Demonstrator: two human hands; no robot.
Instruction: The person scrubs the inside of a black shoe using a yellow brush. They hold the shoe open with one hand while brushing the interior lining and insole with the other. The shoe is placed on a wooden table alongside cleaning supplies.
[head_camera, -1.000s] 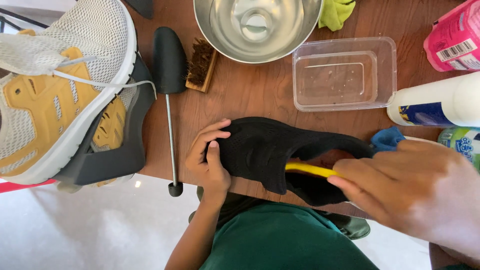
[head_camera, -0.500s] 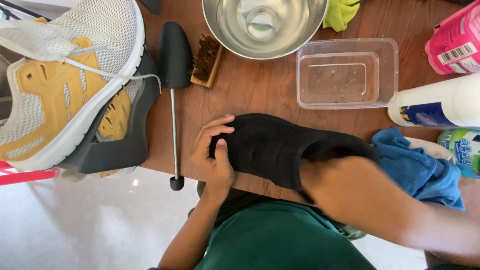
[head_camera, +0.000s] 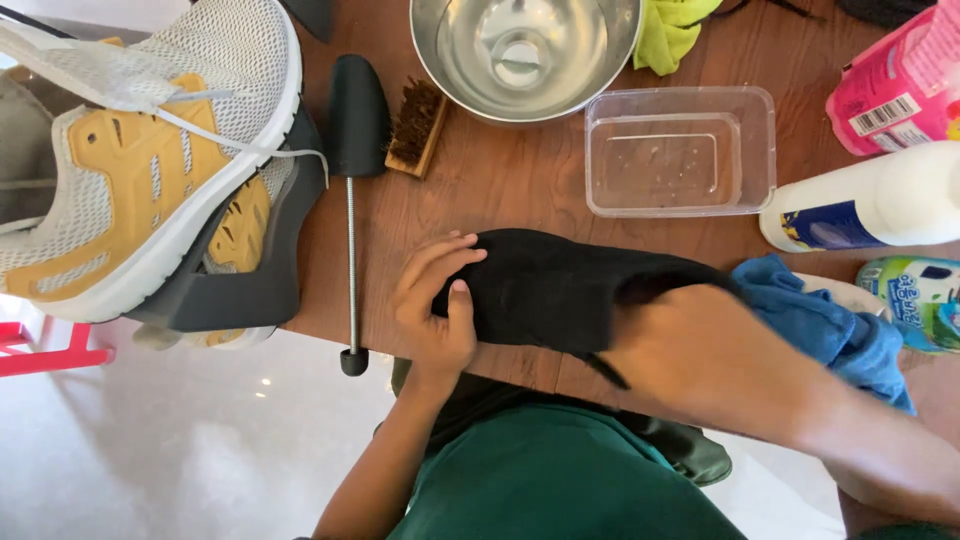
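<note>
A black shoe lies on its side near the front edge of the brown wooden table. My left hand grips its toe end, thumb on top and fingers curled over the far side. My right hand reaches into the shoe's opening from the right. Its fingers are hidden inside, so I cannot see what they hold. A blue cloth lies bunched against my right wrist.
At the left stands a white mesh sneaker with a yellow sole, next to a black shoe tree. Behind the shoe are a bristle brush, a steel bowl and a transparent plastic tub. A white bottle and a pink bottle stand at the right.
A second ago my right hand held a yellow-handled tool at the shoe's opening. The hand has since pushed into the shoe and the tool is out of sight. The left hand kept its grip.
</note>
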